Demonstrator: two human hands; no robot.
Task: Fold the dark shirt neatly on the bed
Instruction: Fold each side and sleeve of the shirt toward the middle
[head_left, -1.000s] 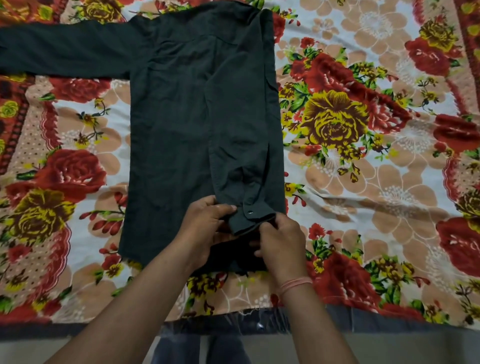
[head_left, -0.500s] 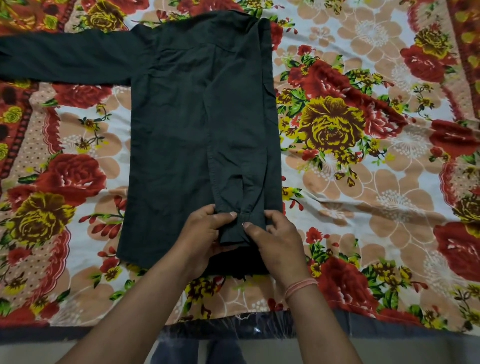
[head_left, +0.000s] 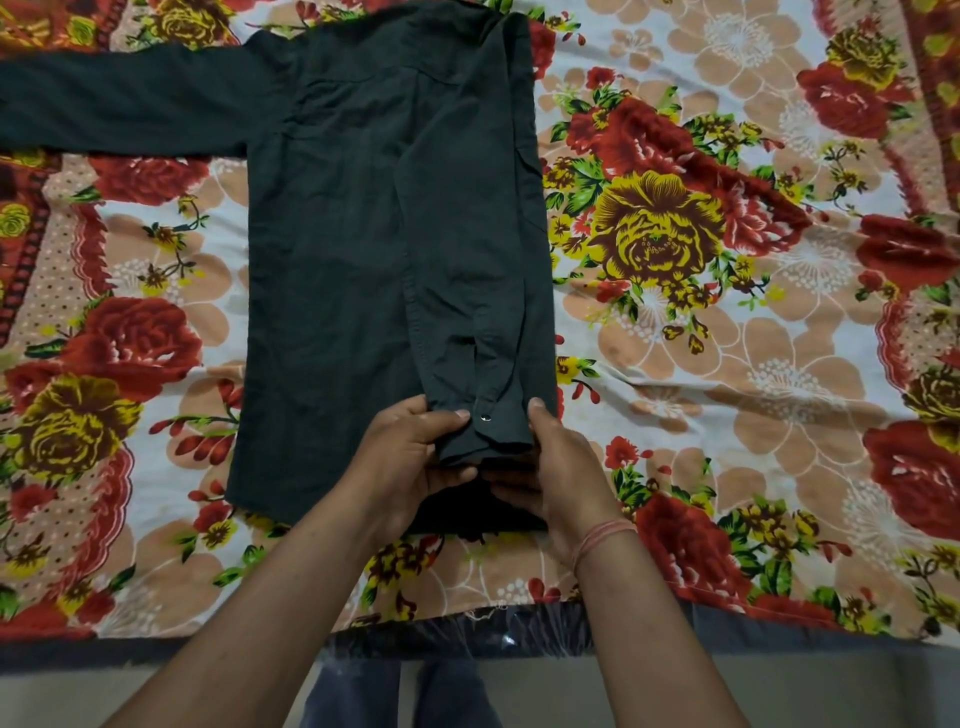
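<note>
The dark shirt (head_left: 337, 249) lies flat on the bed, collar end far from me. Its right side is folded inward, and the right sleeve (head_left: 467, 291) runs down over the body toward me. The left sleeve (head_left: 119, 109) stretches out flat to the left edge of view. My left hand (head_left: 410, 457) pinches the left side of the folded sleeve's cuff (head_left: 485, 426), thumb on top. My right hand (head_left: 558, 467) grips the cuff's right side. A small metal snap shows on the cuff between my thumbs.
The bed is covered by a floral sheet (head_left: 727, 312) in red, yellow and peach. The bed's near edge (head_left: 675, 634) runs across the bottom, with grey floor and my legs below it. A pink thread band circles my right wrist (head_left: 602, 535).
My hands have spread slightly apart along the cuff, turning it so the snap shows. The cuff lies flatter and wider on the shirt body. The view has shifted a little.
</note>
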